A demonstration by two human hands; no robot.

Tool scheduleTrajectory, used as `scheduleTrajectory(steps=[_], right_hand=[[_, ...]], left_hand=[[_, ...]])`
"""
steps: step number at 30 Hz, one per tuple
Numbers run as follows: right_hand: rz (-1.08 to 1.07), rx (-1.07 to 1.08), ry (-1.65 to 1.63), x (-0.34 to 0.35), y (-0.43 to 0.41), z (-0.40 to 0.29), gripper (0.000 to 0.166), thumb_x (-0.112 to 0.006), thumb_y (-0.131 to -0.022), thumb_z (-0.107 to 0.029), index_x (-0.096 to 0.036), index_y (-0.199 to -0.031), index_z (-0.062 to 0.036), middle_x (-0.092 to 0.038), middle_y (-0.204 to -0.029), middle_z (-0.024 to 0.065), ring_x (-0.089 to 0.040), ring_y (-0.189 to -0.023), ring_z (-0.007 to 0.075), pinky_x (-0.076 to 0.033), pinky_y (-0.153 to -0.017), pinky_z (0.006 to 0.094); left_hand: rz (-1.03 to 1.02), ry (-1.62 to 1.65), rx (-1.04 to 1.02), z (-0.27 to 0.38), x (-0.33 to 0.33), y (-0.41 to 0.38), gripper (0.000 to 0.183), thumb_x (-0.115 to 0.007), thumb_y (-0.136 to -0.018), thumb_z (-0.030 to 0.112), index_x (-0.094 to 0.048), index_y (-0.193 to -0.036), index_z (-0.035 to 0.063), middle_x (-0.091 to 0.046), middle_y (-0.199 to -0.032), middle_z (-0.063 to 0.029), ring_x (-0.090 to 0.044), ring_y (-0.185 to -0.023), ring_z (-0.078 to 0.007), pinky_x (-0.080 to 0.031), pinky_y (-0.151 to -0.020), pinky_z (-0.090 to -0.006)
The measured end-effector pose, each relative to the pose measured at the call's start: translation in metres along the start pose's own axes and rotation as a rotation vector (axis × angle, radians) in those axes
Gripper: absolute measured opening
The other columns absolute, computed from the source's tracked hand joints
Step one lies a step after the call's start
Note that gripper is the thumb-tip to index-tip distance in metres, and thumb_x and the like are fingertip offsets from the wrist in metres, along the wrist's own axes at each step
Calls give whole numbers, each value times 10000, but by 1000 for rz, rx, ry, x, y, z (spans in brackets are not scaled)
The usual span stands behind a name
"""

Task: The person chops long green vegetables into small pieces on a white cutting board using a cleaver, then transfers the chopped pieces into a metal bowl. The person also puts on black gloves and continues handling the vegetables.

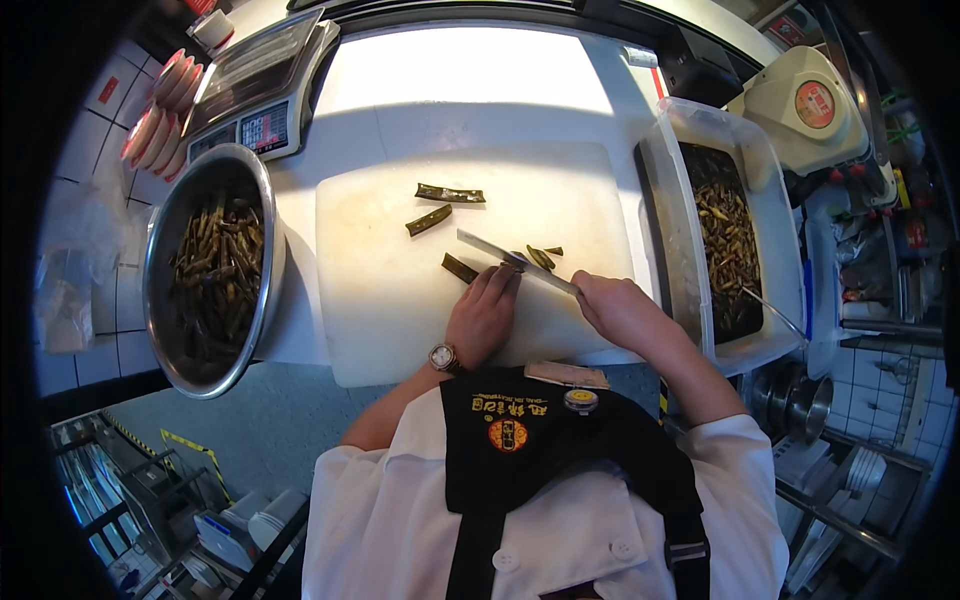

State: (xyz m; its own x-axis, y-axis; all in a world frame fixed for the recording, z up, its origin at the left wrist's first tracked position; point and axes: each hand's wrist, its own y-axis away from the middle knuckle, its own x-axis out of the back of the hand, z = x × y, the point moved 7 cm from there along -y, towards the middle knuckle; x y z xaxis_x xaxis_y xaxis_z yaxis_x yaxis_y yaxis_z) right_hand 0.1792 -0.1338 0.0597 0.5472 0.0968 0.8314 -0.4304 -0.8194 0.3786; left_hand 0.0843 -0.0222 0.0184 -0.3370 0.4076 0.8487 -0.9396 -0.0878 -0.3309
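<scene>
On a white cutting board, my left hand presses a dark green-brown vegetable piece flat, its fingertips beside the blade. My right hand grips the handle of a knife, whose blade slants up and left across the board at my left fingertips. Small cut slices lie just past the blade, to its right. Two longer vegetable pieces rest apart from the knife, higher on the board. What lies under my left fingers is partly hidden.
A steel bowl of long dark vegetable pieces stands at the left, below a digital scale. At the right, a clear plastic bin holds chopped pieces and a metal utensil handle. Beyond it sits a cream-coloured machine.
</scene>
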Motion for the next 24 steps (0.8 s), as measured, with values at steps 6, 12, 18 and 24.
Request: scheduleTrajectory(steps=[6, 12, 18, 24], right_hand=[[-52, -15, 70, 1, -3, -7, 93, -421, -850, -55, -456, -903, 13, -608, -763, 224, -608, -747, 394, -485, -665, 473], [135, -31, -157, -10, -8, 9, 117, -489, -861, -97, -454, -915, 0, -582, -713, 227, -591, -705, 405, -464, -624, 463], [140, -41, -242, 3, 16, 12, 139, -525, -867, -115, -463, -934, -10, -572, -704, 217, -583, -694, 396, -447, -612, 445], [100, 12, -170, -1, 28, -2, 97, -472, -870, -97, -454, -895, -5, -579, -703, 212, -593, -692, 394, -466, -618, 462]], left_hand=[[16, -8, -14, 2, 3, -1, 350, -513, -747, 65, -564, -1085, -9, -523, -1124, -111, -502, -1074, -260, -442, -904, -344], [77, 8, -68, 1, 17, -3, 289, -532, -755, 52, -584, -1039, 31, -527, -1125, -104, -495, -1078, -275, -376, -974, -418], [154, 10, 105, -40, 47, 7, 267, -625, -743, 35, -621, -1004, 90, -561, -1038, -90, -511, -1001, -295, -429, -882, -395], [162, 47, 80, -21, 27, 18, 254, -609, -715, 47, -652, -960, 94, -564, -1003, -88, -518, -972, -260, -460, -811, -362]])
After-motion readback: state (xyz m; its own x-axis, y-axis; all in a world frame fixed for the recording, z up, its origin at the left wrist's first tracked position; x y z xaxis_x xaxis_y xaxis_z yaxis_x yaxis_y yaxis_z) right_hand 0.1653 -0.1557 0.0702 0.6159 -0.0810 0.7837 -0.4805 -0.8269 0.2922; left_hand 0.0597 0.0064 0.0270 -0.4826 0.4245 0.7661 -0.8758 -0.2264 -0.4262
